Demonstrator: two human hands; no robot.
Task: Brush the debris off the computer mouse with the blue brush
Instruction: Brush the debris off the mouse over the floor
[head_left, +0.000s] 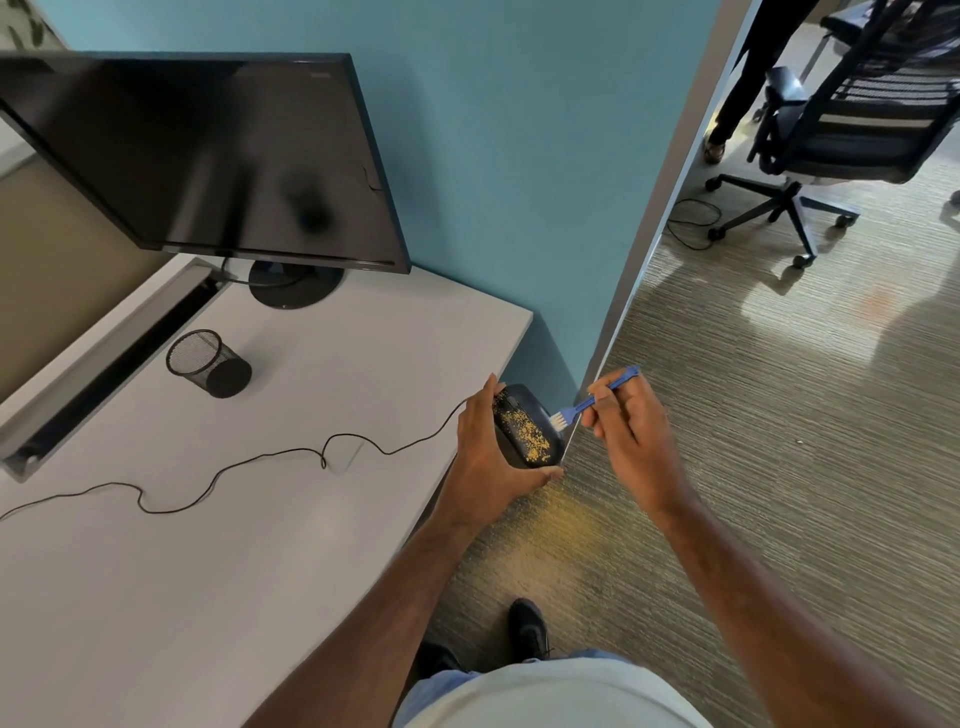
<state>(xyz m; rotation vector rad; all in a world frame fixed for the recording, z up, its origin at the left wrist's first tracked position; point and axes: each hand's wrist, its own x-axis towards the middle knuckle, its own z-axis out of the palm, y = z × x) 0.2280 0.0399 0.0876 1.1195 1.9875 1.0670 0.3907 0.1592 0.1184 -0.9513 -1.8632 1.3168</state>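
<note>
The black computer mouse (524, 426), speckled with yellow debris (527, 434), is held tilted just past the tabletop's right edge; the blue brush (592, 397) has its white bristles beside it.

Your desk (311, 374) is a white top set against a blue wall, its right edge ending short of the carpet (779, 415). On it you have 1 dark monitor (208, 156), standing on a round black base (296, 283) at the back. 1 black mesh cup (208, 362) lies tipped on its side in front of that base. 1 thin black cable (260, 460) snakes across the top toward its right edge. On the carpet beside the desk, note a scatter of yellow debris (566, 525) and 1 wheeled chair (841, 135) farther back.
</note>
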